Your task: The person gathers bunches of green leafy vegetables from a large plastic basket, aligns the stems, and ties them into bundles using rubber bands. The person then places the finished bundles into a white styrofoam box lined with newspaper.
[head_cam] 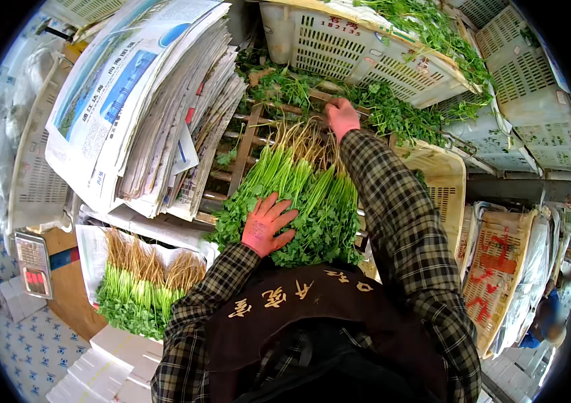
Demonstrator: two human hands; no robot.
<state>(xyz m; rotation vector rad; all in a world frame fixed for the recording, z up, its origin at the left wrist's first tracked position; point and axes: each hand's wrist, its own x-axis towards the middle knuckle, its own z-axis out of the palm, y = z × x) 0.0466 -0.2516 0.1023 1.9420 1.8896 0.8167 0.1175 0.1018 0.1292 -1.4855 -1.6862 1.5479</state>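
A thick bunch of coriander-like leafy greens (pixel 300 201) lies on a slatted rack (pixel 246 146) before me, pale brown roots away from me and leaves toward my apron. My left hand (pixel 268 226), in a pink glove, rests flat on the leaves and stems at the bunch's left side, fingers spread. Beyond the roots, at their right end, is my right hand (pixel 342 117), also pink-gloved, with bent fingers. Whether it pinches a root or stem is hidden from view. Loose green sprigs (pixel 285 90) are scattered over the far slats.
A tall newspaper stack (pixel 164 116) stands left of the bunch. Below it, more rooted greens (pixel 139 282) lie on paper beside a scale (pixel 34 264). A pale plastic crate (pixel 346 50) topped with greens stands beyond my right hand. Another crate (pixel 439 186) sits right of my forearm.
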